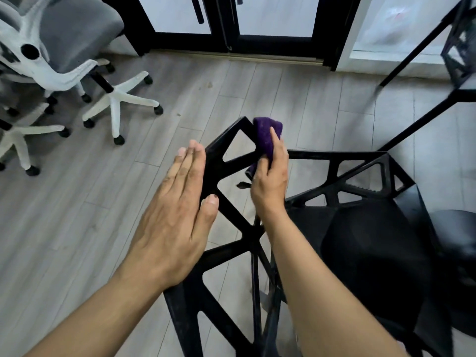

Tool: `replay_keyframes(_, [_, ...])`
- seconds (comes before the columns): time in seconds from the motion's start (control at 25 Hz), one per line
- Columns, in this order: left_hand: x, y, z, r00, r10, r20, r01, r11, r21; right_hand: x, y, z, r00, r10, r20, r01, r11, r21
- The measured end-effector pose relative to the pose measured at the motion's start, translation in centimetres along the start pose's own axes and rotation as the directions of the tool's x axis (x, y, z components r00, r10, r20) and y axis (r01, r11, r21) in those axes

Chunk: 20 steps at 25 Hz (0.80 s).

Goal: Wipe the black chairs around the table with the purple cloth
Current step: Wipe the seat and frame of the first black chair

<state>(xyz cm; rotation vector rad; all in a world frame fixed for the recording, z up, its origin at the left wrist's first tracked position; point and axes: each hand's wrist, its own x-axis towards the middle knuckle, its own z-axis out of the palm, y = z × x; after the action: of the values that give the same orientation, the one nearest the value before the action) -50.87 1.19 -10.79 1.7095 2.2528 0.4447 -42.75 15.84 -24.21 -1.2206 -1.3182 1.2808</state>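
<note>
Grip state: right hand [270, 181] closed around the purple cloth [265, 137], fingers curled behind it and one digit laid along its outer face; the cloth is folded into a narrow pad, pressed against the far upper corner of the black chair [212, 171] backrest; long axis of the cloth runs almost straight away from the viewer, tilted slightly to the right at the far end; the far end caps the peak where two backrest rails meet, and the near end hangs out below the heel of the hand, pointing back toward the viewer; left hand [175, 217] open and flat, fingers straight and together, laid along the outer left side of the backrest rail, thumb resting on a diagonal bar; fingertips point away from the viewer, roughly parallel to the cloth; the backrest is an open lattice of triangular cut-outs, its top edge rising from the near left to the peak, then running off to the right; the solid seat lies to the right of the lattice, below the right forearm; grey plank floor [103, 202] shows through the openings; white-framed office chairs [72, 34] on castors stand well apart at the far left; black-framed glass doors [273, 16] close the far side.
</note>
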Motion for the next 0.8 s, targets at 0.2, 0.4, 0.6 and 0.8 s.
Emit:
replay_keyframes(0.2, [0.1,0.1,0.0,1.000,0.003,0.000,-0.003,0.998,0.055,-0.4,3.2,-2.2,0.995,0.062,0.077,-0.058,0.997,-0.057])
replay_keyframes(0.4, [0.2,0.0,0.0,1.000,0.014,0.009,-0.015,0.996,0.088,-10.6,5.6,-4.2,0.961,0.239,0.142,-0.231,0.971,-0.068])
replay_keyframes(0.6, [0.1,0.1,0.1,1.000,0.021,0.013,-0.022,0.991,0.130,-13.4,4.7,-5.4,0.933,0.314,0.176,-0.304,0.949,-0.082])
replay_keyframes(0.8, [0.4,0.4,-0.2,0.999,-0.004,0.054,-0.005,0.987,0.158,-6.9,4.0,-2.7,0.961,0.259,0.096,-0.253,0.964,-0.078])
